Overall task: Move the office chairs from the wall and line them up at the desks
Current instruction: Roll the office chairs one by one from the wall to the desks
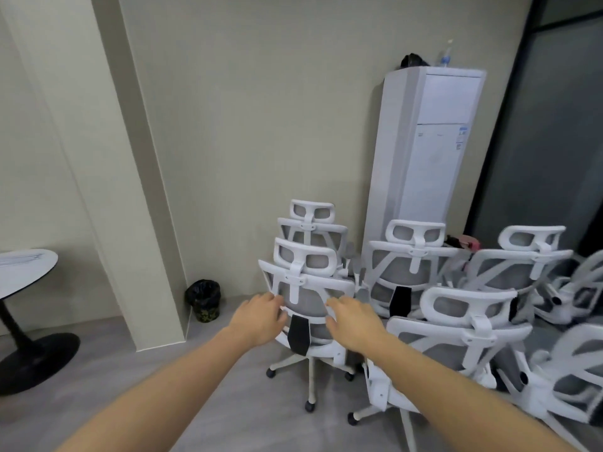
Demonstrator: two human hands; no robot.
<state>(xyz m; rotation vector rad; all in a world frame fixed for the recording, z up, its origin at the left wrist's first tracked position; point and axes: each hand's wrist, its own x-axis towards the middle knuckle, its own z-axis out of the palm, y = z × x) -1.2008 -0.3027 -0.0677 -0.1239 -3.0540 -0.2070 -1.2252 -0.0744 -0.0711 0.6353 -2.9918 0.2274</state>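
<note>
Several white office chairs with grey mesh backs stand bunched against the beige wall. The nearest chair (305, 272) faces the wall, its back towards me, on a white wheeled base (311, 370). My left hand (259, 318) holds the left side of its backrest frame, fingertips curled onto the white bar. My right hand (355, 321) holds the right side of the same frame at the same height. A second chair (470, 324) stands close at its right, under my right forearm. No desk is in view.
A tall white floor air conditioner (427, 151) stands behind the chairs, with a bottle (445, 55) on top. A black-lined waste bin (204, 300) sits by the wall pillar. A round white table (29, 269) on a black pedestal is at the left. Grey floor lies in front.
</note>
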